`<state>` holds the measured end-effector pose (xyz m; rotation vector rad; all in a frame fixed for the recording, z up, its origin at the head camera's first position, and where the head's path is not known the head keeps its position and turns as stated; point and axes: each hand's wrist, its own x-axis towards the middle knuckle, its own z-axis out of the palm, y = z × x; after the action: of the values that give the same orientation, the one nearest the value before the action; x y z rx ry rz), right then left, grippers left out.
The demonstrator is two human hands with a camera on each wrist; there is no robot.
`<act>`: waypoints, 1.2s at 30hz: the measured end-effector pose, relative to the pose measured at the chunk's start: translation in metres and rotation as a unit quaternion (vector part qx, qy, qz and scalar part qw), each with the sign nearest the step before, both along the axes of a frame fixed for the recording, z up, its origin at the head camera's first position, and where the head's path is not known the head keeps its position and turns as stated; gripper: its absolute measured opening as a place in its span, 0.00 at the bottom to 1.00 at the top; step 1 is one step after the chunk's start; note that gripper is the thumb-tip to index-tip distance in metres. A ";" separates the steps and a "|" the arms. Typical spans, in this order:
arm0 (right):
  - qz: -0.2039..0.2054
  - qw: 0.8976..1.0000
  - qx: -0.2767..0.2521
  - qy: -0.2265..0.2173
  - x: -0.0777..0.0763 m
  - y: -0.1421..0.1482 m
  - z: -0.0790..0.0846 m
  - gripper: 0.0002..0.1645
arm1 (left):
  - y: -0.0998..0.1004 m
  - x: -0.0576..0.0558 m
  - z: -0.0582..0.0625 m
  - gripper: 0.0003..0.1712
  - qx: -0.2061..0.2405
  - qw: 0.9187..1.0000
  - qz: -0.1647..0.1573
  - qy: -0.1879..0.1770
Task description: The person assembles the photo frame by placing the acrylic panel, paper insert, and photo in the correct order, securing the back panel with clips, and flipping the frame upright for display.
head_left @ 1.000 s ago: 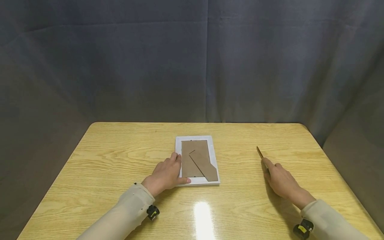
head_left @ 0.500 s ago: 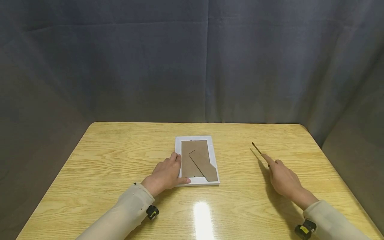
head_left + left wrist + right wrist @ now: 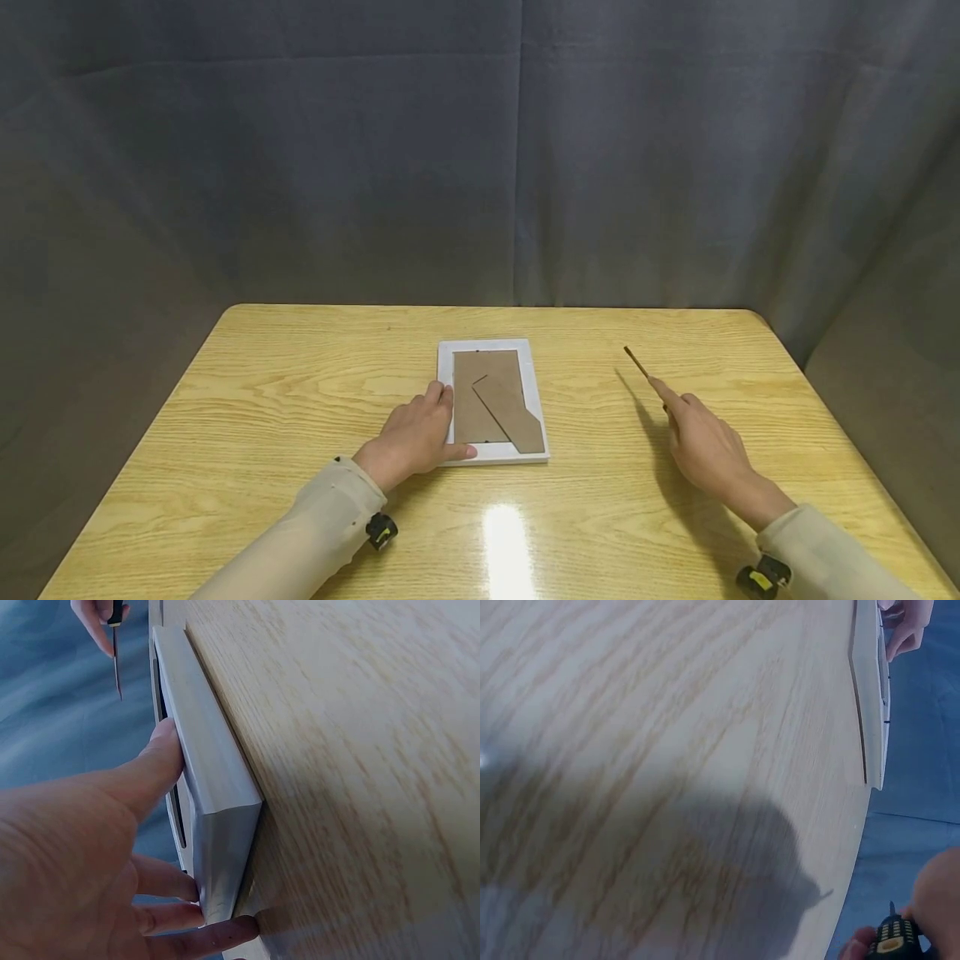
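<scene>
A white picture frame (image 3: 533, 387) lies face down on the table, its brown backing board (image 3: 480, 362) and slanted stand leg (image 3: 519, 421) facing up. My left hand (image 3: 412, 435) holds the frame's near-left corner. In the left wrist view the thumb (image 3: 161, 754) lies over the near rim, and other fingers are against the side edge. To the right, my right hand (image 3: 708, 446) grips a thin-shafted screwdriver (image 3: 636, 361) above the table, tip pointing away and to the left. Its black-and-yellow handle (image 3: 895, 939) shows in the right wrist view; the head view mostly hides it.
The wooden table (image 3: 300, 358) has rounded far corners. A dark grey curtain (image 3: 375, 183) hangs behind it and along both sides. Black devices with yellow marks, such as the left one (image 3: 382, 530), are worn on both wrists.
The screwdriver's tip has risen off the table and moved slightly away and left, its shadow now separate. My left hand and the frame have stayed in place.
</scene>
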<state>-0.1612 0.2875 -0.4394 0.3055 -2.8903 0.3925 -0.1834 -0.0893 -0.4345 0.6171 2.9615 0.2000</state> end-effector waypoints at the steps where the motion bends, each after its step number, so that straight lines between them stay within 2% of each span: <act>1: -0.001 1.000 -0.002 0.002 0.000 0.000 0.000 0.30 | 0.000 0.000 0.000 0.58 0.000 1.000 0.000 0.001; 5: 0.001 1.000 -0.011 0.011 -0.001 -0.002 0.000 0.29 | 0.000 0.000 0.000 0.58 0.001 1.000 0.000 0.001; 10: 0.032 0.998 -0.025 0.044 0.000 -0.004 0.000 0.36 | 0.000 0.000 -0.001 0.58 -0.002 1.000 -0.002 0.002; 13: 0.046 0.997 -0.032 0.055 0.000 -0.006 0.002 0.37 | -0.001 -0.001 -0.001 0.59 -0.001 1.000 -0.003 0.004; 23: 0.038 0.999 -0.019 -0.016 0.004 -0.014 0.010 0.34 | -0.001 -0.001 -0.002 0.58 0.003 1.000 -0.003 0.006; 36: 0.058 0.998 -0.023 -0.027 0.000 -0.018 0.013 0.29 | 0.000 0.000 0.000 0.58 0.005 1.000 -0.002 0.003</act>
<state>-0.1615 0.2692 -0.4267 0.4636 -2.9197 0.4922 -0.1832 -0.0897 -0.4345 0.6260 2.9665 0.2119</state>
